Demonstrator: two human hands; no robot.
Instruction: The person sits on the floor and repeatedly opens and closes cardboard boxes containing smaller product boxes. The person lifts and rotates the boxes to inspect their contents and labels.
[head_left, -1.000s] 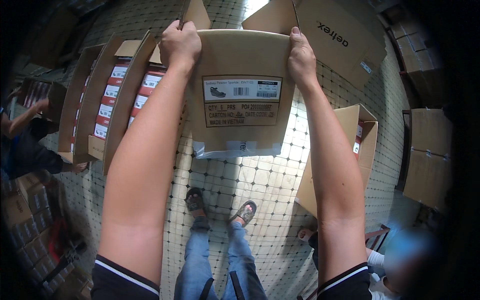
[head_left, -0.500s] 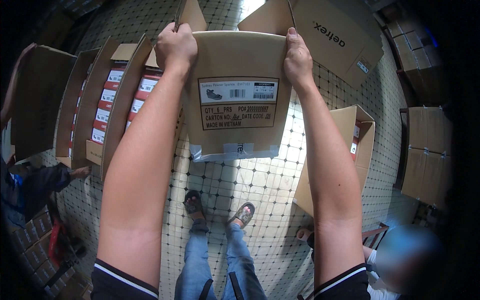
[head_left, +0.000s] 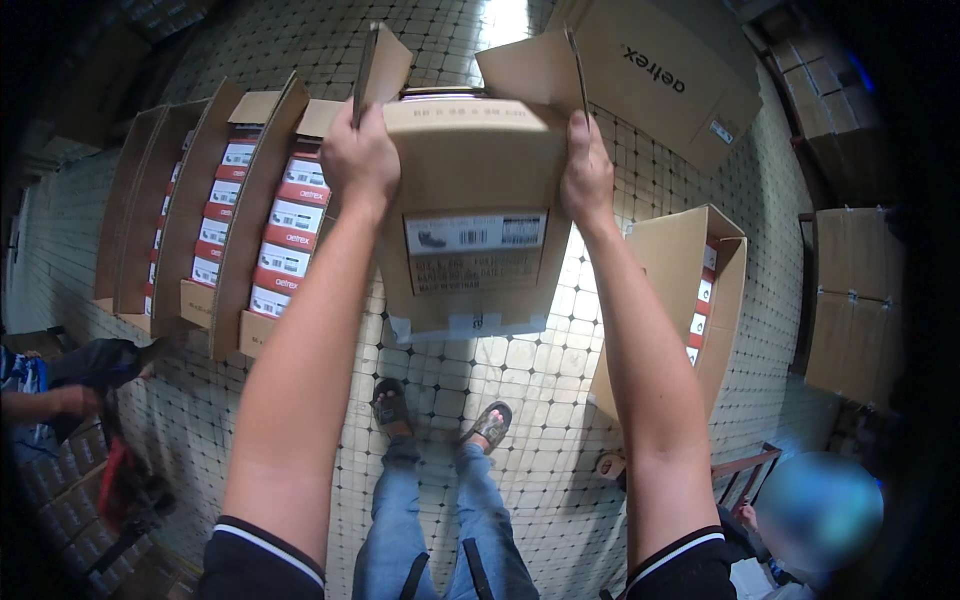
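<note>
An open cardboard carton [head_left: 470, 170] hangs in front of me above the tiled floor, its flaps spread upward and outward. My left hand [head_left: 360, 160] is closed on its upper left edge by the side flap. Gripping the opposite upper corner is my right hand [head_left: 587, 175], with the thumb toward the top. A printed label [head_left: 474, 250] with a small shoe picture is on the carton's near face, slightly blurred. Clear tape [head_left: 470, 326] runs along its lower edge. Only a narrow strip of what is inside shows past the rim.
Open cartons filled with red and white shoe boxes [head_left: 285, 260] stand in a row on the left. Another open carton [head_left: 725, 270] is on the right, and a large carton [head_left: 660, 90] is beyond it. Stacked cartons [head_left: 850, 300] line the far right. People are at the lower left and lower right.
The carton has come down a little and tipped, so its upper rim and part of the inside now show. Both hands moved down with it. The person at left has shifted lower, away from the cartons.
</note>
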